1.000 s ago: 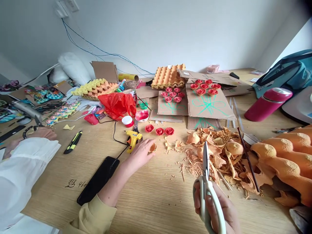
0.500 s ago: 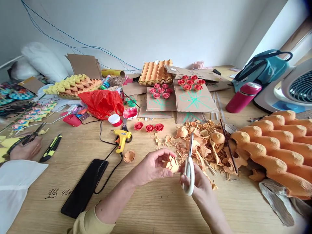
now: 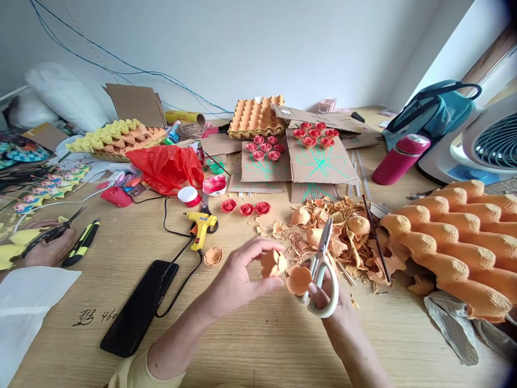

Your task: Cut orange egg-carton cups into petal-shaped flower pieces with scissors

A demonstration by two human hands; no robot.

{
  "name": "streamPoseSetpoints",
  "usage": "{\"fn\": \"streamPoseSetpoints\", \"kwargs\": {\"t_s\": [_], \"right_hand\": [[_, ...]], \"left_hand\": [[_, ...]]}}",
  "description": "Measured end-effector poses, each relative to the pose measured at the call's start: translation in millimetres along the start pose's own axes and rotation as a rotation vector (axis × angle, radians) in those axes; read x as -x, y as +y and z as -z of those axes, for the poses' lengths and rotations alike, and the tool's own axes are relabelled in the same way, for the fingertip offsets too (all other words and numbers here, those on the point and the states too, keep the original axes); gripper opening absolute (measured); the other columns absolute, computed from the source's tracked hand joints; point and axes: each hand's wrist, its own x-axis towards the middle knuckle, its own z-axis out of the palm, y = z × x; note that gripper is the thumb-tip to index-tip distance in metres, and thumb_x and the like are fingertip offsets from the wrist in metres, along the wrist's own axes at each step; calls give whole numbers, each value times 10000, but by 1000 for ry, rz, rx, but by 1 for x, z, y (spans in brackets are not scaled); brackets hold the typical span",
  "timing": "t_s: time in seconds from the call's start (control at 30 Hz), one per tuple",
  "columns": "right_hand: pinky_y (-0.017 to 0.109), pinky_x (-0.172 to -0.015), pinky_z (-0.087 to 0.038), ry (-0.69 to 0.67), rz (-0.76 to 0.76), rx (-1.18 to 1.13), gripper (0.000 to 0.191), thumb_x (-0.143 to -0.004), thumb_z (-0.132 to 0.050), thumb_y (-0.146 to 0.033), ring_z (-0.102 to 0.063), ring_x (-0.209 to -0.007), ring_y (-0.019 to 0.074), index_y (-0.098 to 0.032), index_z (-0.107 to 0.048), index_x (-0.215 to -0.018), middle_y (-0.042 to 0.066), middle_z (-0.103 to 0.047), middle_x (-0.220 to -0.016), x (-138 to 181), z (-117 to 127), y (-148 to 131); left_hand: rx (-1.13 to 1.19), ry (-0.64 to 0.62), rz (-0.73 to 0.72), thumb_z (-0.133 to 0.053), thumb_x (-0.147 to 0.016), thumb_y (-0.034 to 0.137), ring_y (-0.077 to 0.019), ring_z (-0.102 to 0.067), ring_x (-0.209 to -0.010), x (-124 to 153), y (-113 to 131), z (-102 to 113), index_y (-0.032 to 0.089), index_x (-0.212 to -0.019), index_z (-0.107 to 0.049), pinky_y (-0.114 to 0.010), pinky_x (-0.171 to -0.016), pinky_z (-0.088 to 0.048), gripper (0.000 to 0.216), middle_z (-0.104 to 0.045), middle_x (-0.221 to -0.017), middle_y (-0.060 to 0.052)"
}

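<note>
Near the lower middle of the frame, drawn close together above the table [image 3: 258, 350], unlike 1 second back, when spread well apart: left hand [image 3: 238, 277] then stretched toward the glue gun [image 3: 201, 229], right hand [image 3: 329, 304] then low with the scissors [image 3: 323, 267] shut and pointing up. Left behind since, just beside the glue gun cord: 1 small cardboard cup [image 3: 213, 255], lying on the wood, touched by nothing. Swapped in at the left hand: a fresh orange cardboard piece [image 3: 273, 264], seemingly from the scrap pile [image 3: 343, 231] to the right. Half a second back, blades shut against it; now parted a little, with 1 rounded petal flap [image 3: 299, 280] spread flat at their base, so judged mid-cut on that petal. Left hand: palm turned inward, thumb and curled fingertips pinching the piece, wrist raised off the table. Right hand: closed through the white loops, thumb in the upper one, blades tilted up and away toward the scrap pile. Far left, another person's hand [image 3: 48, 249] with black scissors [image 3: 52, 231].
</note>
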Motion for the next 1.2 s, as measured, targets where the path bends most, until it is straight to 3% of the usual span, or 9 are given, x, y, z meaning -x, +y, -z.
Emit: {"fn": "streamPoseSetpoints", "kwargs": {"t_s": [0.13,0.33,0.5,0.57,0.67,0.73,0.93,1.07,1.2], "right_hand": [[373,-691,-534,12,50,33,506,-779,-681,-609,-642,-894,296,-243,-608,-1120,100,-692,-1015,2,1,-1],[369,-706,-538,13,40,39,513,-768,-718,-589,-651,-942,306,-239,-646,-1136,109,-706,-1073,6,1,1],[373,-740,-557,-3,7,60,495,-792,-710,-584,-664,-945,295,-248,-652,-1151,99,-717,-1087,5,4,2],[377,-736,-565,-10,7,57,482,-792,-713,-583,-671,-937,295,-246,-659,-1132,100,-720,-1088,3,5,4],[402,-793,-566,-53,43,37,484,-783,-730,-572,-671,-968,305,-242,-657,-1129,107,-723,-1085,2,4,7],[413,-858,-551,-76,45,16,485,-782,-742,-558,-658,-1016,306,-243,-648,-1139,105,-713,-1108,3,3,7],[372,-782,-566,-91,-4,-82,463,-807,-738,-533,-687,-876,254,-251,-622,-1156,103,-716,-1119,6,2,3],[365,-755,-566,-90,30,-95,422,-811,-752,-502,-686,-785,221,-251,-611,-1120,106,-735,-1082,5,2,-2],[332,-739,-551,-59,10,-144,400,-808,-756,-505,-658,-783,201,-258,-613,-1088,81,-732,-1032,8,-2,-7]], "left_hand": [[-419,160,19,-722,-811,183,-242,-598,-1129,-8,-40,21,267,-1159,-633,-408,-1001,-484,369,-622,-1154,-51],[-636,6,140,-767,-744,136,-260,-642,-1038,-11,-98,27,230,-1148,-627,-421,-926,-531,437,-636,-1108,-60],[-528,43,98,-792,-752,205,-292,-565,-1219,-2,-54,20,276,-1303,-556,-485,-1066,-450,603,-604,-1295,-88],[-377,-62,16,-795,-770,278,-260,-562,-1234,3,-24,12,299,-1330,-537,-421,-1067,-461,617,-587,-1344,-70],[-236,-207,-143,-779,-793,362,-235,-585,-1183,9,8,-5,256,-1332,-542,-374,-1050,-468,598,-637,-1289,-71],[-224,-170,-168,-730,-847,308,-220,-603,-1118,11,16,-14,226,-1275,-583,-371,-1026,-472,460,-674,-1204,-73],[-261,-95,-92,-706,-853,241,-214,-621,-1070,9,8,-4,233,-1187,-616,-358,-957,-500,347,-682,-1132,-51],[-455,134,12,-648,-883,205,-228,-580,-1172,16,-20,20,257,-1296,-551,-389,-1025,-463,427,-637,-1239,-63],[-618,124,43,-649,-879,220,-254,-565,-1154,32,-54,28,251,-1244,-587,-425,-1008,-460,371,-606,-1217,-70]]}}
